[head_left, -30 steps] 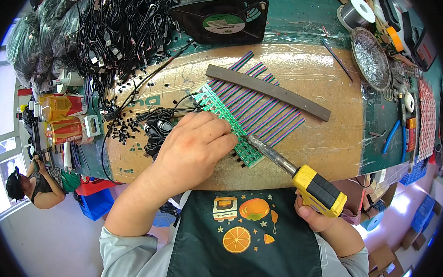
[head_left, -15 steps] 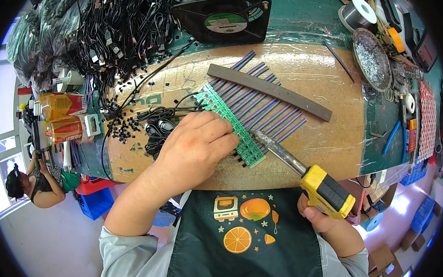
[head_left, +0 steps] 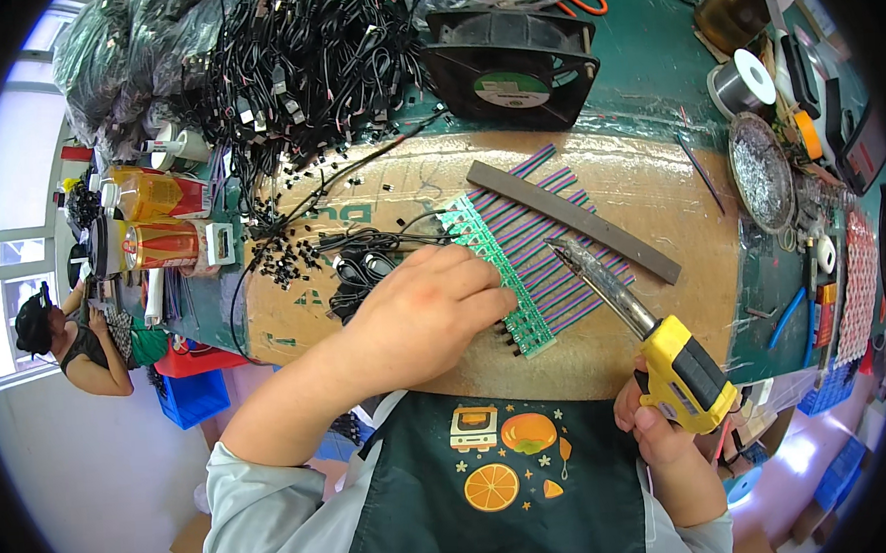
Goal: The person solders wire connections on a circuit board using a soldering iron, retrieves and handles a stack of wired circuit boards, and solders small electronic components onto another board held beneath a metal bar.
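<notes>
My left hand (head_left: pixel 427 307) is closed, its fingertips curled down at the left edge of a long green circuit board panel (head_left: pixel 503 268). What those fingers pinch is hidden under them. My right hand (head_left: pixel 659 425) grips a yellow and black soldering iron (head_left: pixel 691 376) by its handle. The iron's tip points up and left, over striped ribbon wires (head_left: pixel 565 315) that fan out from the board's right side, apart from the board. Across the upper part of these wires lies a flat brown bar (head_left: pixel 575 219). Black cables (head_left: pixel 362 269) bunch up beside my left hand.
Cardboard (head_left: pixel 303 274) covers the green bench, with small black connectors (head_left: pixel 286 247) scattered at left. A black fan (head_left: pixel 512 68) stands at the back, beside a heap of black cables (head_left: pixel 302 74). At right are a solder spool (head_left: pixel 743 82) and a metal dish (head_left: pixel 761 175). Another person (head_left: pixel 81 341) sits far left.
The soldering iron's tip has come away from the board, up and to the right. My left hand stays at the board's left edge. The whole view has shifted.
</notes>
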### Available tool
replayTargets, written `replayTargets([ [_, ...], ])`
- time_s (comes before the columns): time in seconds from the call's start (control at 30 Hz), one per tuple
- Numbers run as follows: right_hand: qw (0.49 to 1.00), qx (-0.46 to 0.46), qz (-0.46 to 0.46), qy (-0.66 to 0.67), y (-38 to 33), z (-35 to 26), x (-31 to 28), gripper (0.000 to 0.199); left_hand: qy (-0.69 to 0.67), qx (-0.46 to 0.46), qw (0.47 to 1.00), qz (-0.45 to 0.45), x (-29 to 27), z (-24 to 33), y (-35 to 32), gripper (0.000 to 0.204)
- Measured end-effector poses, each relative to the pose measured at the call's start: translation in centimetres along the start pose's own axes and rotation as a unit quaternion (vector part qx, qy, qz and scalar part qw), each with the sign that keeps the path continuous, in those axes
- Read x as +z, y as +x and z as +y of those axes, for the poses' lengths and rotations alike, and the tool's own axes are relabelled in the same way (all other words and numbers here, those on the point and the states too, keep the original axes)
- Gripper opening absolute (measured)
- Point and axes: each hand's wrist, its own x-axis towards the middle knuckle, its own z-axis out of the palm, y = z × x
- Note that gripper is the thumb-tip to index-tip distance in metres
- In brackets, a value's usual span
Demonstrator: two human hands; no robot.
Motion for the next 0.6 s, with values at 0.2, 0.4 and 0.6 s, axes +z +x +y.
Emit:
replayTargets([
  [0.2,1.000,-0.011,-0.010,0.023,0.3,0.1,-0.2,0.062,0.095,-0.124,0.975,0.160,-3.3,-5.9,0.7,0.014],
  [0.4,0.999,-0.005,-0.016,0.036,0.6,-0.1,-0.1,0.060,0.230,-0.237,0.906,0.263,-5.1,-10.9,1.5,0.016],
  [0.6,0.999,-0.009,-0.014,0.051,0.5,0.0,0.0,0.059,0.311,-0.275,0.887,0.201,-4.7,-11.9,1.5,0.022],
])
